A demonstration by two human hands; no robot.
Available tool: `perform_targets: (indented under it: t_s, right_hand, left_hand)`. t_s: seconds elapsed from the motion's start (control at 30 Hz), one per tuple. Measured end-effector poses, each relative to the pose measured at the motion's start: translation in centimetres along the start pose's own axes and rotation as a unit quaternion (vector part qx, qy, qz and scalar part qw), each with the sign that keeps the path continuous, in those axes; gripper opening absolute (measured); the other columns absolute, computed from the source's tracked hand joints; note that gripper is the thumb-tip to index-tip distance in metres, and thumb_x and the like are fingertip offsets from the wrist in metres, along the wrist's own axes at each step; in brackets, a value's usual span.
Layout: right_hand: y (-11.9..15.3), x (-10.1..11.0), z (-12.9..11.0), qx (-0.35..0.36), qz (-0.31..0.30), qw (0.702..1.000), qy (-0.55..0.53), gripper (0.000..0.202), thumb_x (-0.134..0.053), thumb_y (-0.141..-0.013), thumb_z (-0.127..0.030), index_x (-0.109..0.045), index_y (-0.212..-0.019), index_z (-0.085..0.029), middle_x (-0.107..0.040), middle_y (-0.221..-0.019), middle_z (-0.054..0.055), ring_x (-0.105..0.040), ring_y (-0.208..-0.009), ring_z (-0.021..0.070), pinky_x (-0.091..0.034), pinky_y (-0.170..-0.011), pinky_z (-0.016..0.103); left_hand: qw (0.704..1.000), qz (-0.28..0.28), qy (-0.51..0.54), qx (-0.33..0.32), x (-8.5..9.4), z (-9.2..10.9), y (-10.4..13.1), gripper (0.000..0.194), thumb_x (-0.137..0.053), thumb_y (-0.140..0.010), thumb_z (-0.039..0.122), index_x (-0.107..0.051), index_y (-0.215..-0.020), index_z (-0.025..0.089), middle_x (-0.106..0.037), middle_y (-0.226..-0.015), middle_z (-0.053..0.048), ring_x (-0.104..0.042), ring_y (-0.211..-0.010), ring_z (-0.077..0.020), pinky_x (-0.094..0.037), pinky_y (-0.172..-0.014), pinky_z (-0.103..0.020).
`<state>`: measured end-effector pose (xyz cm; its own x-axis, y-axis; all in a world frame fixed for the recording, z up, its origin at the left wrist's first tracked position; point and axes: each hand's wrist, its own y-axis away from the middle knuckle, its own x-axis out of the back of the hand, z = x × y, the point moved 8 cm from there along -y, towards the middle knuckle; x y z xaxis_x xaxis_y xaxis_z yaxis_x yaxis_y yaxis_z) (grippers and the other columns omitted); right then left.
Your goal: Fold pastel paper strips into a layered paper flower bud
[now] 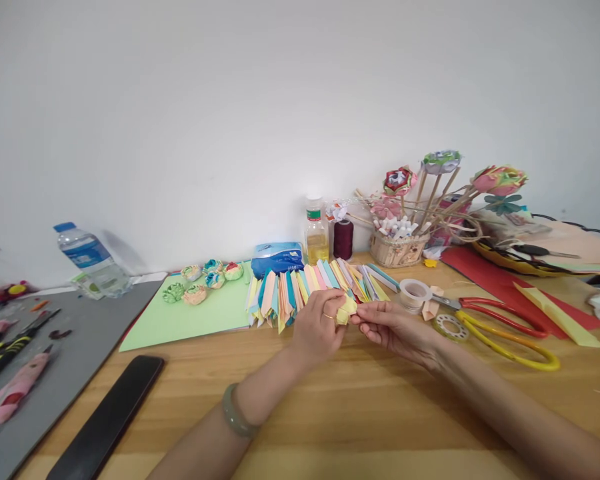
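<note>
Between my two hands, above the wooden table, is a small piece of folded yellow paper (pixel 347 310). My left hand (pixel 320 323) is closed around its left side, with a ring on one finger. On the right, the thumb and fingertips of my right hand (pixel 393 328) pinch the paper's edge. Just behind my hands lies a row of folded paper strips (pixel 280 293) in blue, yellow, pink and white. Several small paper flowers (pixel 195 294) sit on green paper (pixel 180 330) to the left.
Red-and-yellow-handled scissors (pixel 510 323), a clear tape roll (pixel 414 295) and a smaller roll (pixel 450 327) lie right. Behind stand a glue bottle (pixel 317 233), a thread spool (pixel 343 240) and a basket (pixel 399 248) of paper flowers. A black phone-like slab (pixel 110 417) lies front left.
</note>
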<state>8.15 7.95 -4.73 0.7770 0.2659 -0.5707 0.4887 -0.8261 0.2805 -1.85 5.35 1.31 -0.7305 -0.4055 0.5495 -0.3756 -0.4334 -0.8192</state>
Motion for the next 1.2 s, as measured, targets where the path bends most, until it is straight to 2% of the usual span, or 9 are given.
perform_targets:
  t_s: [0.3,0.63,0.77,0.97,1.13,1.2]
  right_hand:
    - [-0.1,0.6,0.3,-0.011,0.013,1.000,0.012,0.003,-0.065,-0.070,-0.009,-0.066,-0.068,-0.011,-0.070,-0.063,0.002,-0.064,-0.049,0.0065,-0.053,-0.048,0.010]
    - [-0.1,0.6,0.4,0.001,0.027,1.000,0.006,0.006,-0.069,-0.066,-0.010,-0.064,-0.063,-0.012,-0.069,-0.057,0.000,-0.061,-0.044,0.0047,-0.051,-0.044,0.008]
    - [-0.1,0.5,0.3,0.008,0.029,1.000,0.008,0.007,-0.069,-0.066,-0.010,-0.064,-0.061,-0.012,-0.067,-0.056,0.000,-0.060,-0.043,0.0044,-0.051,-0.043,0.008]
    - [-0.1,0.4,0.1,0.001,0.035,0.999,0.026,0.006,-0.070,-0.064,-0.008,-0.065,-0.067,-0.012,-0.068,-0.064,0.001,-0.061,-0.049,0.0041,-0.052,-0.050,0.009]
    - [-0.2,0.8,0.3,0.001,0.054,0.997,0.052,0.008,-0.072,-0.062,-0.014,-0.064,-0.060,-0.013,-0.066,-0.057,-0.001,-0.058,-0.043,0.0033,-0.050,-0.045,0.009]
    - [-0.3,0.9,0.2,0.006,0.060,0.996,0.068,0.010,-0.073,-0.061,-0.017,-0.064,-0.059,-0.013,-0.066,-0.055,-0.001,-0.057,-0.042,0.0031,-0.049,-0.044,0.009]
  left_hand:
    - [0.999,0.006,-0.022,-0.035,0.3,0.6,-0.2,0.032,-0.048,-0.075,0.015,-0.040,-0.106,0.017,-0.055,-0.100,-0.010,-0.051,-0.094,-0.0196,-0.048,-0.075,-0.035]
    - [0.991,0.033,-0.077,-0.105,0.7,1.9,-0.5,0.028,-0.041,-0.074,0.008,-0.042,-0.101,0.016,-0.058,-0.093,-0.008,-0.054,-0.087,-0.0172,-0.050,-0.070,-0.031]
    - [0.991,0.018,-0.087,-0.101,0.4,1.8,-0.4,0.025,-0.040,-0.077,0.010,-0.044,-0.101,0.017,-0.058,-0.094,-0.008,-0.054,-0.088,-0.0166,-0.049,-0.071,-0.030]
    - [0.994,-0.006,-0.092,-0.060,0.2,1.0,-0.4,0.025,-0.042,-0.077,0.013,-0.045,-0.101,0.014,-0.057,-0.097,-0.010,-0.053,-0.091,-0.0195,-0.049,-0.072,-0.033]
    - [0.993,-0.028,-0.088,-0.075,-0.3,1.2,-0.2,0.028,-0.043,-0.075,0.011,-0.045,-0.103,0.014,-0.056,-0.098,-0.009,-0.052,-0.090,-0.0194,-0.049,-0.073,-0.032]
    - [0.995,-0.042,-0.064,-0.058,-0.6,1.0,-0.1,0.030,-0.046,-0.074,0.013,-0.044,-0.104,0.015,-0.056,-0.100,-0.009,-0.051,-0.091,-0.0203,-0.048,-0.073,-0.034]
